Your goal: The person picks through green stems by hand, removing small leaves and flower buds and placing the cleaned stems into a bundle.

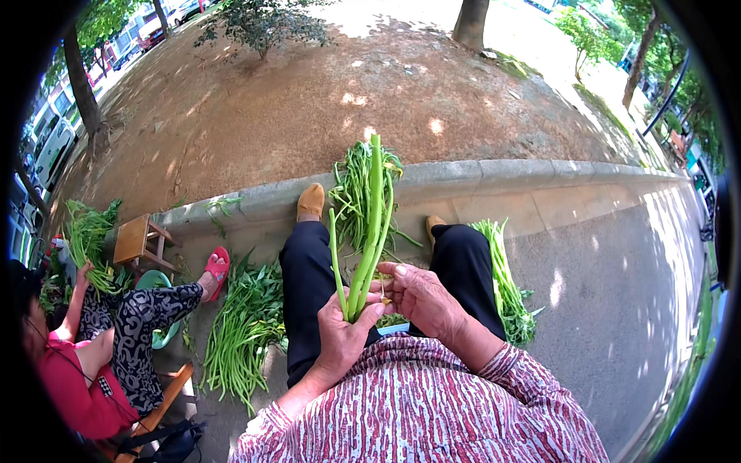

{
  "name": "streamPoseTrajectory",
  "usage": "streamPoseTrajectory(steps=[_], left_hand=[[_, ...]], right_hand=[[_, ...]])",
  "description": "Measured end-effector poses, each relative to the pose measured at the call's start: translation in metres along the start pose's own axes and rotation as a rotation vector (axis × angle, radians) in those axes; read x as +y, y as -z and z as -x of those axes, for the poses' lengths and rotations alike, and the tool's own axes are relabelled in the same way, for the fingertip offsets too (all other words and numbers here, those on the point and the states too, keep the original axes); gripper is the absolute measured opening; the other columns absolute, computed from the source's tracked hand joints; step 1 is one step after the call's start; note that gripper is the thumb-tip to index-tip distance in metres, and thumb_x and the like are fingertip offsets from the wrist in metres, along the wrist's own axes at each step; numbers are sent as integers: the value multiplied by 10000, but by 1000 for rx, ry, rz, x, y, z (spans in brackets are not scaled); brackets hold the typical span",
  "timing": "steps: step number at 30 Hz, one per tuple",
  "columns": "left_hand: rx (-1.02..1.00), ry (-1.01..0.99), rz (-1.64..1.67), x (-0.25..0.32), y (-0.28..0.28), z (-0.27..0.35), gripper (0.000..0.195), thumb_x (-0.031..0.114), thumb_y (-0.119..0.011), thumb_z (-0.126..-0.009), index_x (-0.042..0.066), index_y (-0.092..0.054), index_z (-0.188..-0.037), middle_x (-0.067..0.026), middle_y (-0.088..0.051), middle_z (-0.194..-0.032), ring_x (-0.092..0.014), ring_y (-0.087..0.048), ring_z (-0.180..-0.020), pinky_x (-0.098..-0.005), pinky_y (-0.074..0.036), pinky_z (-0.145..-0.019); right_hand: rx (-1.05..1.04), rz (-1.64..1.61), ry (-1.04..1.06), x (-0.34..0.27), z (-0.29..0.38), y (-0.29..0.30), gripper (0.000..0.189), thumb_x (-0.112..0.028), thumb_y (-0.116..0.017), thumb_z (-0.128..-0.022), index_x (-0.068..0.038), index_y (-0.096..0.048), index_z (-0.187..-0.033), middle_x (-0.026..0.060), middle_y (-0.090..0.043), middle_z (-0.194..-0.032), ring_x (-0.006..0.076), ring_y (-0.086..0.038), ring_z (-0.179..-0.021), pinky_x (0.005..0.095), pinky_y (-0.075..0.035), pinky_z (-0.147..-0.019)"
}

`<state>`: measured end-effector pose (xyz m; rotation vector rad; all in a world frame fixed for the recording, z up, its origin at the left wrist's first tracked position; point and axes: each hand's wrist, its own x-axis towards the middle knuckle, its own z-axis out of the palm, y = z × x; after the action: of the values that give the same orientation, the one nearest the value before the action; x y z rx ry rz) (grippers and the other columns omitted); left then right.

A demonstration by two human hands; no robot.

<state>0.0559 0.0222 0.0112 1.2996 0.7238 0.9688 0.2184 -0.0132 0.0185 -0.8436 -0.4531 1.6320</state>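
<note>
My left hand (pixel 345 325) grips the lower ends of several thick green vegetable stems (pixel 370 243), which point up and away from me. Close beside it, my right hand (pixel 427 300) has its thumb and fingertips pinched around a thin, yellowed leaf shred (pixel 384 294). Between my feet, a heap of leafy green stalks (pixel 353 185) leans against the concrete kerb. A larger pile of leafy stalks (pixel 240 333) lies on the pavement left of my legs. Right of my right knee is another bundle of green stalks (pixel 505 283). Part of a light blue object (pixel 393 329) shows between my thighs, mostly hidden.
On the left sits a person in a red top (pixel 87 393), one hand holding leafy stalks (pixel 87 243). Near that person are a wooden stool (pixel 132 238) and a green basin (pixel 153 279). The kerb (pixel 515 172) borders bare soil with trees (pixel 472 26).
</note>
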Motion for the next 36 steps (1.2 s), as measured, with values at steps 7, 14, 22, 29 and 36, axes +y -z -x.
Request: streamPoseTrajectory(steps=[7,14,22,29,36], left_hand=[[50,-35,-142,-15,3,-6,77,31,-679,-848,-13,-637,-895,-64,-678,-867,-85,-627,-775,-227,-512,-687],[69,113,-9,-4,0,-6,90,63,-679,-860,-17,-641,-878,-15,-644,-758,-54,-557,-675,-221,-473,-612],[91,-25,-230,-24,3,-7,113,88,-694,-857,-10,-639,-859,0,-625,-742,-57,-536,-677,-225,-451,-609],[52,-65,-356,-17,7,-9,120,73,-662,-864,-20,-603,-817,-56,-564,-734,-136,-549,-675,-287,-445,-623],[63,-74,-283,-10,4,-4,113,72,-651,-872,-13,-598,-818,-25,-560,-720,-97,-509,-656,-268,-421,-600]], right_hand=[[20,86,-3,-1,5,-3,557,-295,-503,-991,85,-351,-1370,177,-609,-1140,211,-615,-991,308,-518,-815],[-16,355,-87,-1,10,4,510,-115,-601,-927,49,-390,-1362,93,-648,-1042,122,-624,-861,233,-507,-754],[39,1137,539,5,11,-5,225,18,-652,-812,-18,-685,-1032,114,-670,-850,176,-653,-745,269,-514,-663],[85,1589,664,15,8,-6,65,-80,-613,-812,-21,-628,-834,137,-647,-799,333,-646,-735,395,-527,-615],[315,770,207,15,-8,17,135,-121,-577,-880,-10,-653,-879,73,-656,-713,185,-600,-586,333,-471,-537]])
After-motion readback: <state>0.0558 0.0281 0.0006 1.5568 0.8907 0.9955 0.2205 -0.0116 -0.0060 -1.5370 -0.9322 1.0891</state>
